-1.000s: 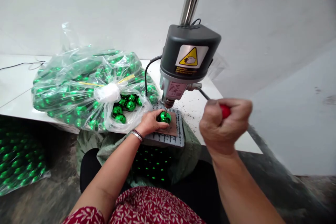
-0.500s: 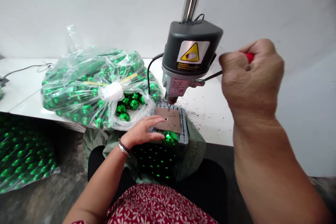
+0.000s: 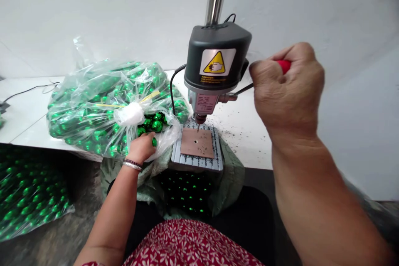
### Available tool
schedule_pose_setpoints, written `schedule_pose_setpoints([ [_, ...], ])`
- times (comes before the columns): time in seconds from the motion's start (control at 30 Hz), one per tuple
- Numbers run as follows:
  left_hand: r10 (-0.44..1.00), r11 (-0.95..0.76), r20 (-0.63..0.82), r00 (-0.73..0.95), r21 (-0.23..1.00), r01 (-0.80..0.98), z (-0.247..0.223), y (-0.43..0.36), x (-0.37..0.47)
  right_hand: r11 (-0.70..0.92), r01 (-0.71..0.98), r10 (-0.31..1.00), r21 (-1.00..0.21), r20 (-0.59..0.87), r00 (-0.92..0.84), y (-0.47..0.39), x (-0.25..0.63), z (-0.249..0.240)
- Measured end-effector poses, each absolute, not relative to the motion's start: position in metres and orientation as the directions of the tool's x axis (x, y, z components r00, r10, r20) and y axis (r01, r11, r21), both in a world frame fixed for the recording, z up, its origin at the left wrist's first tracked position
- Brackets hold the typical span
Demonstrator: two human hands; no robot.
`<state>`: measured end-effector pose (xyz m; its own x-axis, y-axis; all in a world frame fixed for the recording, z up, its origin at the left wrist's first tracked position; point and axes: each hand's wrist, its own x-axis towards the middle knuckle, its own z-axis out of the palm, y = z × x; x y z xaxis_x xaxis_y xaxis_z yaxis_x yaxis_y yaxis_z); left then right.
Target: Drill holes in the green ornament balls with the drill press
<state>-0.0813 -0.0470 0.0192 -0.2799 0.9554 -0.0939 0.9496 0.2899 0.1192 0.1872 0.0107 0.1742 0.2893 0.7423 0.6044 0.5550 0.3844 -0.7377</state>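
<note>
My right hand (image 3: 288, 87) is wrapped round the red-knobbed lever (image 3: 245, 89) of a small drill press (image 3: 218, 58). At the opening of a clear plastic bag (image 3: 90, 104) full of shiny green balls, my left hand (image 3: 142, 147) has its fingers closed on a green ball (image 3: 154, 141). Several loose green balls (image 3: 157, 126) lie in the opening just beyond it. The drill bit (image 3: 198, 128) hangs above a brown board (image 3: 204, 149) with a small hole, and no ball is on the board.
The board lies on the grey drill base (image 3: 176, 156), with dark shavings scattered on the white table (image 3: 249, 141). Below the base, a green sack (image 3: 230, 174) holds more green balls. Another bag of balls (image 3: 34, 199) is at the lower left. A black cable runs beside the drill.
My left hand has moved left from the board's front edge to the bag opening. The ball near the front edge is gone from there. My right hand stays on the lever.
</note>
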Motion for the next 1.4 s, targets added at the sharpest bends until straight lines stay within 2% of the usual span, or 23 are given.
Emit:
schedule_pose_setpoints([
  [0.03,0.957,0.290,-0.048,-0.287,0.243,0.926,0.022,-0.047,-0.079,0.388,0.555,0.741,-0.736,0.607,0.287,0.011,0.188,0.174],
  [0.1,0.949,0.244,0.025,-0.313,0.570,0.785,0.028,-0.047,-0.073,0.413,0.552,0.732,-0.725,0.624,0.272,0.012,0.189,0.171],
  [0.17,0.952,0.153,-0.010,-0.305,0.881,0.447,0.032,-0.049,-0.063,0.444,0.549,0.721,-0.708,0.646,0.250,0.014,0.191,0.168],
  [0.2,0.964,0.122,-0.061,-0.260,0.966,0.228,0.033,-0.050,-0.057,0.455,0.549,0.718,-0.701,0.654,0.240,0.016,0.192,0.167],
  [0.27,0.981,0.128,-0.147,-0.124,0.981,-0.147,0.029,-0.051,-0.044,0.471,0.545,0.715,-0.694,0.662,0.226,0.018,0.193,0.164],
  [0.3,0.982,0.155,-0.177,-0.063,0.953,-0.260,0.026,-0.050,-0.038,0.486,0.537,0.710,-0.689,0.670,0.217,0.020,0.194,0.163],
  [0.4,0.972,0.227,-0.235,0.025,0.897,-0.380,0.014,-0.043,-0.024,0.524,0.514,0.703,-0.679,0.686,0.188,0.021,0.195,0.163],
  [0.53,0.970,0.234,-0.243,0.011,0.918,-0.322,0.009,-0.030,-0.012,0.465,0.484,0.772,-0.741,0.608,0.188,0.019,0.193,0.166],
  [0.67,0.968,0.249,-0.250,-0.012,0.966,-0.068,0.015,-0.017,-0.001,0.490,0.457,0.757,-0.742,0.622,0.199,0.016,0.191,0.170],
  [0.8,0.963,0.269,-0.265,-0.044,0.949,0.163,0.018,-0.008,0.009,0.397,0.525,0.789,-0.753,0.572,0.224,0.012,0.190,0.175],
  [1.03,0.960,0.279,-0.277,-0.041,0.937,0.212,0.010,-0.002,0.019,0.372,0.544,0.808,-0.752,0.551,0.209,0.011,0.191,0.178],
  [1.17,0.965,0.260,-0.259,-0.048,0.908,0.329,0.009,-0.002,0.022,0.414,0.531,0.789,-0.739,0.583,0.196,0.010,0.193,0.174],
  [1.23,0.974,0.221,-0.220,-0.054,0.874,0.432,0.009,-0.004,0.023,0.418,0.524,0.792,-0.742,0.580,0.190,0.009,0.193,0.174],
  [1.33,0.995,0.093,-0.087,-0.041,0.778,0.621,0.011,-0.006,0.026,0.396,0.522,0.810,-0.755,0.555,0.190,0.008,0.193,0.175],
  [1.4,0.999,0.041,-0.035,-0.022,0.730,0.682,0.010,-0.008,0.027,0.383,0.536,0.807,-0.753,0.555,0.203,0.009,0.192,0.176],
])
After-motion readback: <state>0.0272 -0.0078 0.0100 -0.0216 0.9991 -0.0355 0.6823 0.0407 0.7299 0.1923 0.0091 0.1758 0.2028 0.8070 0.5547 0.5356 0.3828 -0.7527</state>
